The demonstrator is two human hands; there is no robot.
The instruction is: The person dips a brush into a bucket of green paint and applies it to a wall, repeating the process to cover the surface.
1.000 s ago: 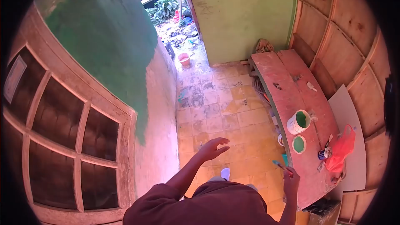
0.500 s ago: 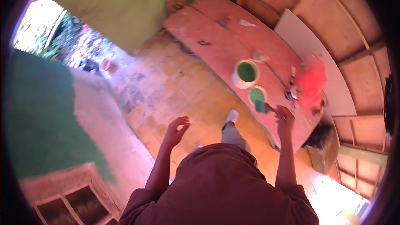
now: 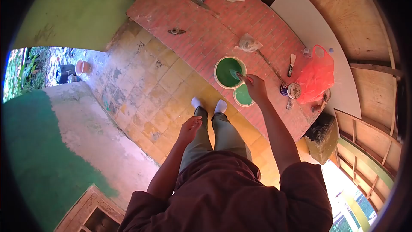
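Right hand [image 3: 256, 87] pinches the brush [image 3: 234, 74] by its handle at the bucket [image 3: 216, 74] of green paint [image 3: 223, 71], so imo dip shallow and wipe drips off inside.

To your left stood a rough wall [image 3: 79, 124], part dark green, part patchy whitish, with a glass-paned window in a weathered wooden frame [image 3: 74, 211]. Ahead of it, daylight filled an opening [image 3: 36, 71] onto greenery, beside a light green wall [image 3: 77, 10]. Under you spread worn yellow-orange square floor tiles [image 3: 143, 79], stained grey in places. On your right was a long, faded red table [image 3: 159, 10]; a pale flat board [image 3: 319, 32] stood along its far edge, before a plywood wall with wooden battens [image 3: 356, 25].
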